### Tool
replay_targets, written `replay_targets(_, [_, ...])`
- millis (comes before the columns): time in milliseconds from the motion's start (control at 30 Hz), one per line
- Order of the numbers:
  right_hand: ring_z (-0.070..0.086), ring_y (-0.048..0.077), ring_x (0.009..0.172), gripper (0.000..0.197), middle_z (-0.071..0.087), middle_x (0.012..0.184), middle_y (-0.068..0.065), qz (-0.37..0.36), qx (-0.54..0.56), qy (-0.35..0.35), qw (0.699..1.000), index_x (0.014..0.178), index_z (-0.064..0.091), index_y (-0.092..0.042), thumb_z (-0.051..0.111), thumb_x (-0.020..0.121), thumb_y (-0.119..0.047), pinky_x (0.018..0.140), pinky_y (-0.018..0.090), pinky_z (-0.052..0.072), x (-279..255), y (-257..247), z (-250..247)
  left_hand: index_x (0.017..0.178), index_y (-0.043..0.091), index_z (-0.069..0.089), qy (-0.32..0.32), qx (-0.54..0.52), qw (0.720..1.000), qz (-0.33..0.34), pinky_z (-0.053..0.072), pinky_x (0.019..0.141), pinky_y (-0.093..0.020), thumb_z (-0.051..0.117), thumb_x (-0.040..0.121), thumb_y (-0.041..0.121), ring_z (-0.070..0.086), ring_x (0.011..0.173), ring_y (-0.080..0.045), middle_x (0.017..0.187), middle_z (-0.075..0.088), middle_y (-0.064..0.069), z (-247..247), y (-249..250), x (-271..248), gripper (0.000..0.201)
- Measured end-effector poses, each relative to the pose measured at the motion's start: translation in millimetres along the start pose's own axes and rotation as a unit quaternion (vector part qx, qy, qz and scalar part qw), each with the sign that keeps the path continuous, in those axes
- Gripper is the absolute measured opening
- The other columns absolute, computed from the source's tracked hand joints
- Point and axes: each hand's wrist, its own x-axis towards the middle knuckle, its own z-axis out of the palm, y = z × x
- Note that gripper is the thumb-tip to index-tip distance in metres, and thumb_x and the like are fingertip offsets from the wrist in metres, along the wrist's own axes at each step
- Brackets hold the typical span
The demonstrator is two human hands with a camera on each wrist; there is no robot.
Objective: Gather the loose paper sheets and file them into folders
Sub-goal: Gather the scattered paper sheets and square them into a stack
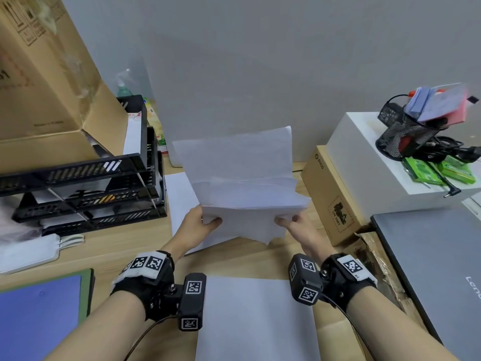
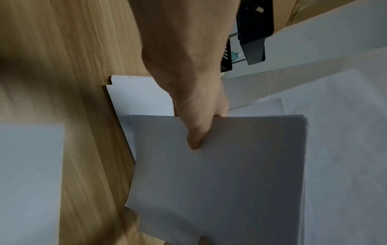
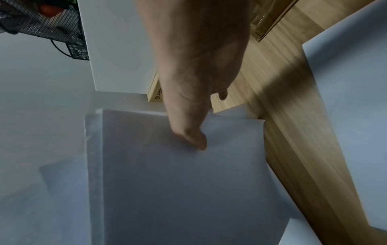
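Note:
A loose stack of white paper sheets (image 1: 244, 188) is lifted off the wooden desk, its edges uneven and its far end tipped upward. My left hand (image 1: 201, 221) pinches the stack's left side, thumb on top (image 2: 195, 140). My right hand (image 1: 289, 221) pinches the right side, thumb on top (image 3: 198, 140). The same stack fills the wrist views (image 2: 220, 174) (image 3: 178, 182). More white sheets (image 1: 182, 194) lie flat under the stack, and one sheet (image 1: 255, 321) lies near me between my forearms. A blue folder (image 1: 39, 316) with a green edge lies at the near left.
A black stacked paper tray (image 1: 86, 188) stands at the left before a big cardboard box (image 1: 46, 82). At the right are a brown box (image 1: 330, 196), a white box (image 1: 385, 165) carrying a mesh holder (image 1: 406, 136), and a closed grey laptop (image 1: 437, 261).

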Motion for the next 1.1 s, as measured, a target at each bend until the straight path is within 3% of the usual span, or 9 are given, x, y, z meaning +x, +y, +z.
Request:
replay_targets(200, [0.061, 0.012, 0.104, 0.033, 0.069, 0.108, -0.007, 0.001, 0.003, -0.005, 1.000, 0.107, 0.065, -0.024, 0.066, 0.085, 0.000, 0.084, 0.027, 0.046, 5.3, 3.1, -2.9, 0.097, 0.014, 0.074, -0.019, 0.020, 0.999, 0.045, 0.041, 0.074, -0.007, 0.063, 0.092, 0.005, 0.059, 0.085, 0.007, 0.093, 0.071, 0.011, 1.0, 2.1, -1.2, 0.014])
replay_targets(300, [0.062, 0.008, 0.100, 0.035, 0.070, 0.104, -0.010, 0.004, 0.012, -0.008, 1.000, 0.111, 0.065, -0.021, 0.064, 0.086, 0.003, 0.077, 0.021, 0.046, 2.6, 7.4, -2.8, 0.088, 0.023, 0.072, -0.024, 0.040, 0.996, 0.071, 0.039, 0.074, -0.006, 0.067, 0.088, 0.000, 0.059, 0.084, 0.008, 0.087, 0.068, 0.025, 2.1, -3.6, -1.2, 0.023])
replay_targets(367, [0.063, 0.012, 0.102, 0.037, 0.071, 0.107, -0.006, 0.004, 0.005, -0.008, 1.000, 0.117, 0.064, -0.017, 0.065, 0.085, 0.002, 0.078, 0.023, 0.048, 1.4, 9.9, -1.8, 0.085, 0.028, 0.066, -0.014, 0.049, 0.996, 0.071, 0.039, 0.073, -0.010, 0.068, 0.086, 0.000, 0.056, 0.080, 0.008, 0.085, 0.066, 0.022, 2.5, -5.2, -1.8, 0.028])
replay_targets(467, [0.062, 0.015, 0.102, 0.035, 0.069, 0.111, 0.003, 0.018, -0.002, -0.001, 1.000, 0.119, 0.061, -0.011, 0.065, 0.086, 0.000, 0.076, 0.021, 0.047, 1.5, 10.9, 0.2, 0.099, 0.017, 0.054, 0.005, 0.042, 0.998, 0.044, 0.040, 0.074, -0.019, 0.066, 0.088, 0.004, 0.050, 0.084, -0.001, 0.096, 0.055, 0.013, 1.7, -4.0, -2.9, 0.021])
replay_targets(567, [0.061, 0.012, 0.100, 0.034, 0.068, 0.112, 0.002, -0.008, 0.011, 0.024, 1.000, 0.115, 0.063, -0.015, 0.067, 0.084, -0.001, 0.077, 0.023, 0.048, 0.1, 7.7, 2.5, 0.119, 0.020, 0.027, 0.025, -0.011, 1.000, 0.014, 0.043, 0.082, -0.019, 0.065, 0.089, 0.006, 0.050, 0.105, -0.013, 0.116, 0.046, 0.002, 1.2, -3.3, -3.5, 0.050])
replay_targets(667, [0.061, 0.012, 0.097, 0.025, 0.068, 0.105, -0.003, -0.014, 0.019, 0.047, 0.999, 0.106, 0.062, -0.019, 0.067, 0.086, -0.004, 0.072, 0.022, 0.049, -1.9, 3.7, 6.0, 0.134, 0.028, 0.009, 0.021, -0.102, 0.994, -0.029, 0.048, 0.084, -0.014, 0.061, 0.093, 0.007, 0.056, 0.112, -0.005, 0.123, 0.056, 0.006, 1.8, 4.6, -6.0, 0.069])
replay_targets(833, [0.060, 0.002, 0.091, 0.026, 0.066, 0.109, -0.002, 0.008, 0.019, 0.047, 0.999, 0.120, 0.057, -0.010, 0.055, 0.094, -0.007, 0.066, 0.019, 0.045, -4.5, -3.6, 12.6, 0.122, 0.028, 0.054, -0.007, -0.062, 0.996, -0.062, 0.048, 0.097, -0.028, 0.060, 0.097, 0.021, 0.060, 0.109, -0.008, 0.116, 0.063, 0.012, 3.2, 7.5, -4.2, 0.027])
replay_targets(1000, [0.060, 0.004, 0.095, 0.030, 0.065, 0.112, -0.005, -0.019, 0.023, 0.053, 0.998, 0.120, 0.054, -0.015, 0.055, 0.091, -0.007, 0.069, 0.022, 0.045, -6.4, -31.4, 8.7, 0.119, 0.027, 0.058, 0.012, -0.087, 0.996, -0.036, 0.050, 0.071, -0.009, 0.066, 0.092, 0.019, 0.062, 0.094, 0.006, 0.107, 0.065, 0.019, -2.3, 24.1, 3.5, 0.029])
replay_targets(1100, [0.059, 0.004, 0.103, 0.042, 0.063, 0.114, -0.009, -0.040, 0.045, 0.049, 0.997, 0.126, 0.049, -0.021, 0.057, 0.089, -0.004, 0.076, 0.022, 0.046, -6.8, -38.1, 4.9, 0.113, 0.028, 0.060, 0.015, -0.109, 0.994, -0.028, 0.051, 0.068, -0.009, 0.073, 0.086, 0.013, 0.065, 0.090, 0.007, 0.106, 0.067, 0.018, -5.3, 30.2, 5.9, 0.033])
